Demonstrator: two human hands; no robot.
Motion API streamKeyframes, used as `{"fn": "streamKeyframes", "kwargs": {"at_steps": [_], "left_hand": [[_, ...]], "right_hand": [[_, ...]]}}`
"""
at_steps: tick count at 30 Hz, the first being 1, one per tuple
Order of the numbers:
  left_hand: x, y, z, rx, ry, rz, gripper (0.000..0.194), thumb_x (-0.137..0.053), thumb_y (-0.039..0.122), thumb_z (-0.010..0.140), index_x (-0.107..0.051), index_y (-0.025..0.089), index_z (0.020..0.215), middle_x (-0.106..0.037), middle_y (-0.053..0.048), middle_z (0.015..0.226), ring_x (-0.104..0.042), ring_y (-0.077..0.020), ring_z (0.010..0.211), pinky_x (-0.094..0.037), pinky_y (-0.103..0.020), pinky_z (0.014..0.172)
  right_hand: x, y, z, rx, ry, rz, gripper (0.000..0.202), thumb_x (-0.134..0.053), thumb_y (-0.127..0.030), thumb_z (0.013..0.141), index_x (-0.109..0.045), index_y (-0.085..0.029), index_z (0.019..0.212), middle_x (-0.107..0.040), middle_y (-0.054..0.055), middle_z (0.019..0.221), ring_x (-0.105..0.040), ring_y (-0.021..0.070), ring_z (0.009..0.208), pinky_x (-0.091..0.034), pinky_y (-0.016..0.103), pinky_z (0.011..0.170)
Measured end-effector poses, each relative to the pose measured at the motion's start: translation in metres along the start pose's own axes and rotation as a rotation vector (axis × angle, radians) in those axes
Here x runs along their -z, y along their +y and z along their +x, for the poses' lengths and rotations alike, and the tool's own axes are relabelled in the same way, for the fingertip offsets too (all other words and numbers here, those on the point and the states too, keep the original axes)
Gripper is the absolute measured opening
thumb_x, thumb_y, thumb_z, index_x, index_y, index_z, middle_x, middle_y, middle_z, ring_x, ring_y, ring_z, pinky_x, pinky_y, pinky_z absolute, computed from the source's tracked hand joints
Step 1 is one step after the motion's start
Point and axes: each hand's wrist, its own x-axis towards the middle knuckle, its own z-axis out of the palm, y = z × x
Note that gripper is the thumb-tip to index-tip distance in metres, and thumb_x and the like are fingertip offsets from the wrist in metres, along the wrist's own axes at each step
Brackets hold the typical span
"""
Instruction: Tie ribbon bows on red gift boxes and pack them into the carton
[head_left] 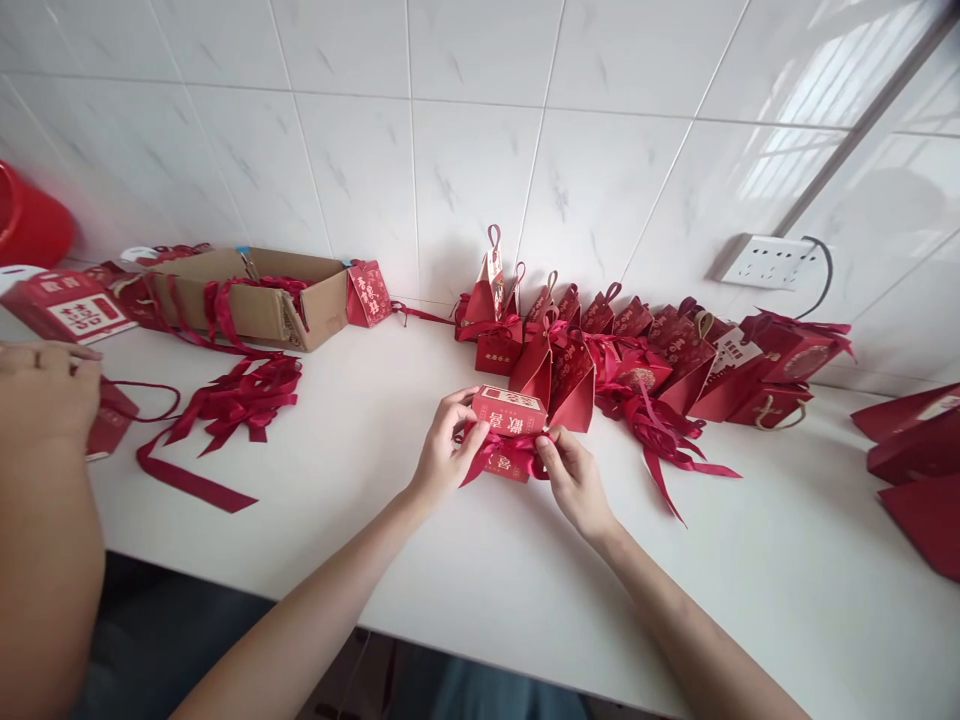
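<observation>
In the head view a small red gift box [510, 408] with pale lettering stands on the white table before me. A dark red ribbon [504, 445] runs across its front in what looks like a bow. My left hand [444, 445] is closed at the box's left side, thumb and fingers pinching the ribbon there. On the right side, my right hand [574, 480] pinches the ribbon between thumb and fingers. Just behind the box stand finished-looking red gift boxes [571, 385] with ribbon loops. The fingertips behind the box are partly hidden.
Loose ribbons [247, 400] lie left, near an open cardboard box [255, 312] holding more ribbon. Another person's hand [45, 390] is at far left by a red box [112, 415]. More ribbons [667, 430] lie right. A power strip [776, 262] is on the tiled wall.
</observation>
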Motion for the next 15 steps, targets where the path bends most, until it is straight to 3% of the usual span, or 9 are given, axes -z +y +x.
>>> {"fn": "streamKeyframes", "kwargs": {"at_steps": [6, 12, 15], "left_hand": [[0.0009, -0.0002, 0.0015, 0.058, 0.009, -0.049, 0.026, -0.052, 0.039, 0.085, -0.044, 0.020, 0.070, -0.053, -0.010, 0.120, -0.054, -0.0215, 0.113, -0.052, -0.032, 0.083], [-0.0020, -0.0017, 0.0028, 0.089, 0.083, -0.014, 0.024, -0.049, 0.035, 0.087, -0.042, 0.020, 0.070, -0.059, -0.006, 0.101, -0.058, -0.0160, 0.095, -0.051, -0.026, 0.072], [-0.0029, -0.0006, 0.0031, 0.085, 0.100, -0.010, 0.024, -0.050, 0.034, 0.087, -0.043, 0.020, 0.069, -0.058, -0.004, 0.094, -0.058, -0.0142, 0.089, -0.050, -0.024, 0.070]], "right_hand": [[0.0033, -0.0083, 0.0036, -0.041, 0.049, 0.071, 0.043, -0.049, -0.058, 0.084, -0.039, -0.021, 0.064, -0.041, -0.004, 0.057, -0.037, 0.0099, 0.052, -0.035, 0.024, 0.050], [0.0018, -0.0072, 0.0054, -0.095, 0.002, 0.190, 0.042, -0.050, -0.054, 0.085, -0.041, -0.020, 0.062, -0.040, -0.004, 0.058, -0.039, 0.0092, 0.051, -0.038, 0.025, 0.052], [0.0039, -0.0040, 0.0044, -0.081, 0.018, 0.192, 0.034, -0.052, -0.052, 0.084, -0.043, -0.021, 0.075, -0.045, -0.004, 0.065, -0.045, 0.0103, 0.056, -0.043, 0.025, 0.054]]}}
